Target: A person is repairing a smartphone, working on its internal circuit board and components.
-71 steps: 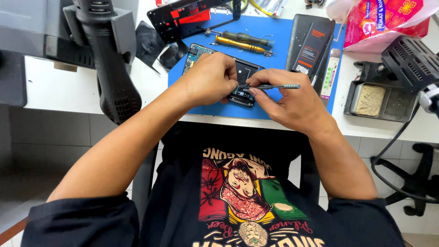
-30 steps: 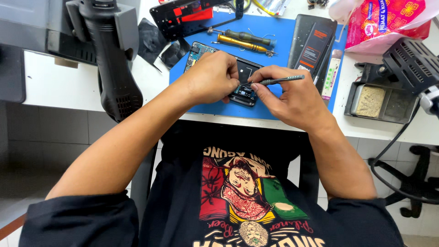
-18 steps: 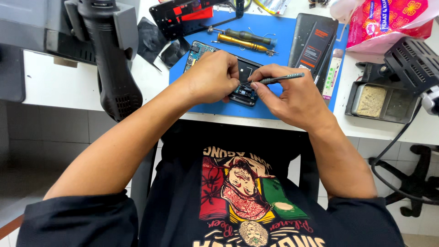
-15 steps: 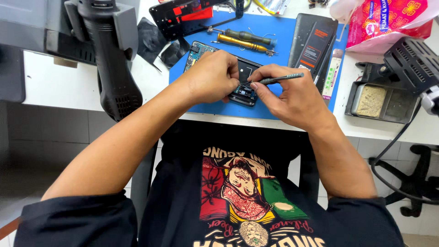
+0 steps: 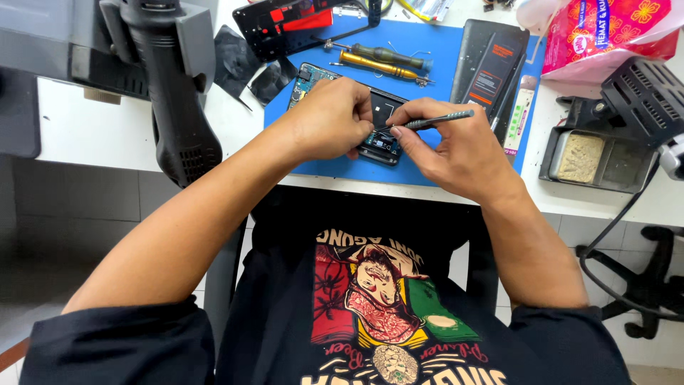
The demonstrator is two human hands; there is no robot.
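My left hand [image 5: 329, 120] clamps the opened phone [image 5: 377, 139] flat on the blue mat [image 5: 434, 64]. My right hand [image 5: 456, 146] pinches the thin metal tool [image 5: 436, 118]; its tip seems to meet the board, so I should press lightly and steadily.

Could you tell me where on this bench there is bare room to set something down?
Bare white bench left of the blue mat, behind the black heat gun. The mat is crowded: opened phone, screwdrivers, both hands.
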